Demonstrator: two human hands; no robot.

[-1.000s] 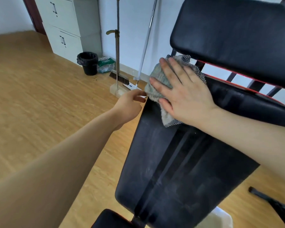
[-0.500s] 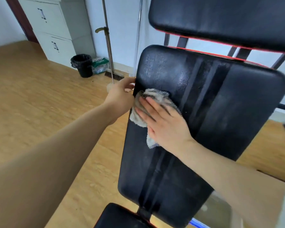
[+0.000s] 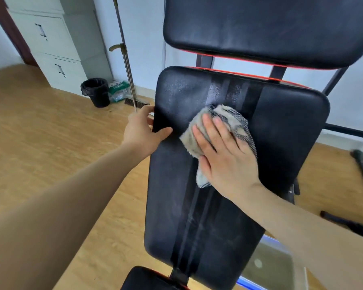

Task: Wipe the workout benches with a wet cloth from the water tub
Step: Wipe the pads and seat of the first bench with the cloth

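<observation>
Where cloth (image 3: 228, 126) presses black bench pad (image 3: 281, 126), wood floor (image 3: 40, 132)

Wood floor (image 3: 40, 143), pale wall (image 3: 147, 38), grey cabinet (image 3: 57, 49) far left; black bin (image 3: 95, 92) and broom (image 3: 127, 65) beside wall.

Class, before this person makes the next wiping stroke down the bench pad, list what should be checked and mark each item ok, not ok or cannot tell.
1. Cloth lies flat under the right hand: ok.
2. Left hand steadies the back pad by its left edge: ok.
3. Lower part of the pad free of objects for the stroke: ok.
4. Cloth wet enough: cannot tell.
5. Water tub close by, at the lower right: ok.
6. Upper pad already wiped: cannot tell.
</observation>
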